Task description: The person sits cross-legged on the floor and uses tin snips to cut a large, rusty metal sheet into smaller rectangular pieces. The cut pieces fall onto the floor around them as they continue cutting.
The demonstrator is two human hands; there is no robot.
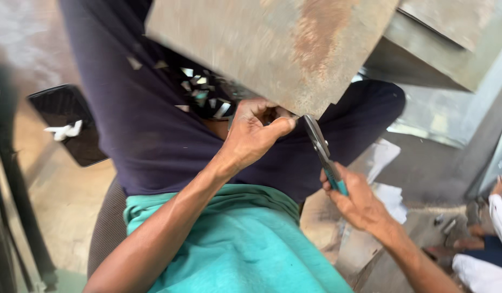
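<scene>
The person sits with a large rusty metal sheet (272, 46) held over the lap, its flat face filling the upper middle of the view and its lower edge slanting down from left to right to a corner just above the knees. The left hand (253, 133) curls its fingers and thumb around that lower edge, pinching the sheet close to the corner. The right hand (356, 201) is closed around the teal handles of a pair of tin snips (322, 152). The snips' long axis runs on a diagonal, handles low and right, blades pointing up and left, with the tips meeting the sheet's edge right beside the left thumb. Whether the blades are parted cannot be told. Small bright metal offcuts (202, 92) lie scattered on the dark trousers (148, 125) below the sheet. A teal shirt (240, 244) covers the lower middle of the view.
</scene>
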